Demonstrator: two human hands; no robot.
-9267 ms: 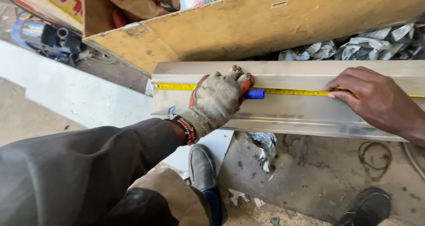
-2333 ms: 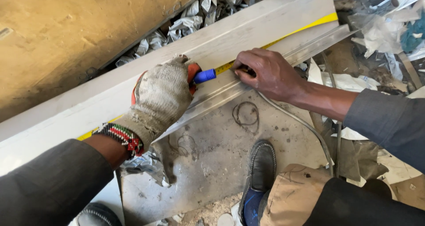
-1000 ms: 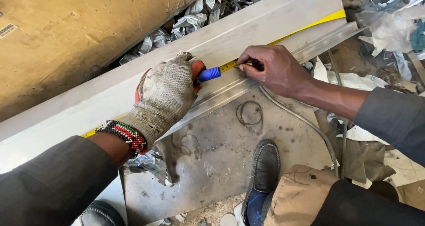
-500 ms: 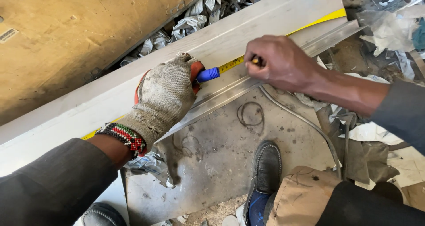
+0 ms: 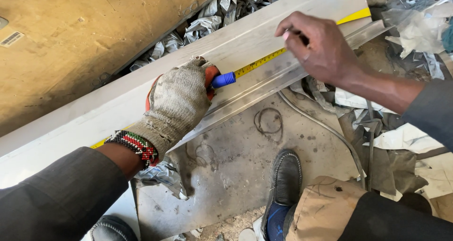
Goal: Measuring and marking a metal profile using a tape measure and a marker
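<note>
Tape measure (image 5: 264,62): yellow, stretched along the long pale metal profile (image 5: 118,99), running from lower left to the far right, where its yellow band shows again near the profile's end.
Left hand (image 5: 177,104): in a grubby knit work glove with red trim, pressed down on the profile and tape. Its fingers are curled shut around a blue-capped marker (image 5: 223,79), whose tip points right along the tape.
Right hand (image 5: 318,47): bare, above the tape further right. Its fingers are bunched narrowly at the thumb and forefinger; I cannot tell whether they pinch anything.
Change: half a second ago the right hand lay closer to the marker, fingertips on the tape; it has now slid right and lifted a little, while the gloved hand has stayed put. Judging by this, the reading point on the tape has moved further from the marker.
Wrist: a beaded bracelet (image 5: 133,145) in red, green, black and white at the glove's cuff.
Far side: a worn brown board (image 5: 85,38), with crumpled foil-like scraps (image 5: 203,26) between it and the profile.
Near side: stained concrete floor (image 5: 236,175) with a loop of thin wire (image 5: 269,122), a black shoe (image 5: 285,179) and a tan trouser knee (image 5: 325,208).
</note>
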